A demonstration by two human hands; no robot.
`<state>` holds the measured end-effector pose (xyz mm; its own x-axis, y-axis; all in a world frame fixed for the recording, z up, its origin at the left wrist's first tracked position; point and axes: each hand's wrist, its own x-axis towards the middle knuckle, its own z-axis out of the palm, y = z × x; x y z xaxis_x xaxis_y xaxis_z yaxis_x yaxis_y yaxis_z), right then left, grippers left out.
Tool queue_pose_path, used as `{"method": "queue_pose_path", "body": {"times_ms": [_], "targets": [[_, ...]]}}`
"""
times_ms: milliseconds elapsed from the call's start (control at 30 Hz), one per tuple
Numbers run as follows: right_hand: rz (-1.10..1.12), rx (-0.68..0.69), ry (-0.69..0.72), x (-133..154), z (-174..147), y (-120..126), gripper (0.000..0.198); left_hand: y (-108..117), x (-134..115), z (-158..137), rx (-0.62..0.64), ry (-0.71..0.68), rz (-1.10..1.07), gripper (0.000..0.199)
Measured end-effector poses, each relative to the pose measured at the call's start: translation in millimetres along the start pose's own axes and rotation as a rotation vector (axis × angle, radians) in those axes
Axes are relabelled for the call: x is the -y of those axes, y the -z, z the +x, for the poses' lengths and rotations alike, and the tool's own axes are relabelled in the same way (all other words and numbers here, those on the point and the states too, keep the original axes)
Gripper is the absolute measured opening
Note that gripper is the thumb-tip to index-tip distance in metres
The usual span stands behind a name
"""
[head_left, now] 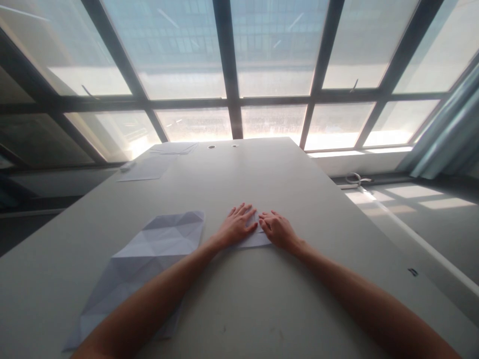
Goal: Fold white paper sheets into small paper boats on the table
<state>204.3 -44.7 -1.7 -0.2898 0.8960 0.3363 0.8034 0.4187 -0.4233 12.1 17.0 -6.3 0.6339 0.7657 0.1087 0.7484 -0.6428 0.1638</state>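
Observation:
A small folded sheet of white paper (254, 241) lies on the table under both hands, its upper part mostly covered. My left hand (237, 225) rests flat on its left side, fingers spread and pointing forward. On the right edge of the paper is my right hand (277, 229), with its fingers bent and drawn together at the fold; what the fingertips pinch is partly hidden. To the left, a larger creased sheet of paper (149, 244) lies unfolded, partly beneath my left forearm.
The white table (318, 309) reaches toward the windows. Flat paper sheets (144, 168) lie at its far left, and two small round holes are near the far edge. A dark mark (412, 271) is at the right. A white cable (357, 179) lies beyond the right edge.

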Motion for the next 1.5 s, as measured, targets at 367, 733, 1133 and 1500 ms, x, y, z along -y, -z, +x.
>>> {"method": "queue_pose_path", "body": {"times_ms": [367, 733, 1133, 1500], "targets": [[-0.062, 0.100, -0.051, -4, -1, -2, 0.045, -4, 2, -1, 0.018, -0.002, 0.016, 0.065], [-0.178, 0.059, -0.335, -16, -3, -10, 0.053, -3, 3, -2, 0.012, -0.031, 0.002, 0.065], [-0.123, -0.124, -0.151, -20, -1, -2, 0.053, 1, 0, -3, 0.030, -0.021, 0.001, 0.067], [-0.061, 0.168, 0.026, -9, -1, -7, 0.053, 2, 3, -2, 0.106, -0.017, 0.006, 0.072]]}}
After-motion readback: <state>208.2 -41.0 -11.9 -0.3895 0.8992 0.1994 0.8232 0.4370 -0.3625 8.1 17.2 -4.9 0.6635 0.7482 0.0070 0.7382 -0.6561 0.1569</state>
